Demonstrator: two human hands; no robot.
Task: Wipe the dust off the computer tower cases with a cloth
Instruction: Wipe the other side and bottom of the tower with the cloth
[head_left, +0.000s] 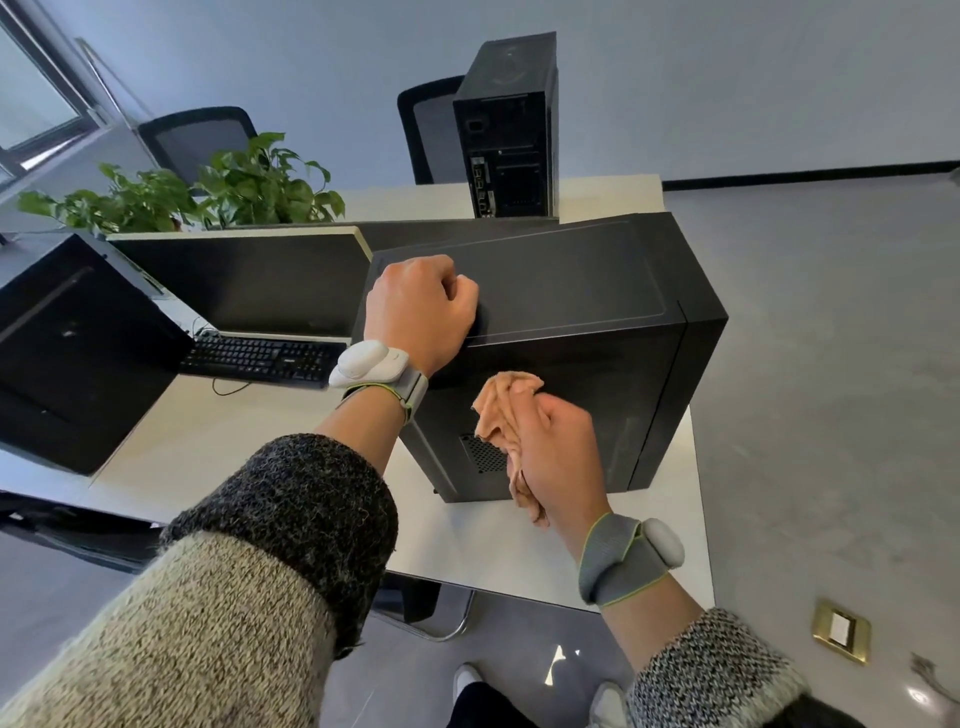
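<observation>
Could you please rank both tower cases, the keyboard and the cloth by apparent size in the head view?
1. near tower case
2. far tower case, shrunk by distance
3. keyboard and cloth: look alike, unranked

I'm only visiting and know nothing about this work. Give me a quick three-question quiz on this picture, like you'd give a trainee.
1. True or false: the right hand holds the peach cloth against the side of the near tower case.
2. Pick one: the left hand rests on A) the keyboard, B) the top of the near tower case, C) the plant.
3. Fill in: the second tower case, its rear ports facing the camera, stands ___ the near one.

Key: 1 true; 2 B; 3 behind.
</observation>
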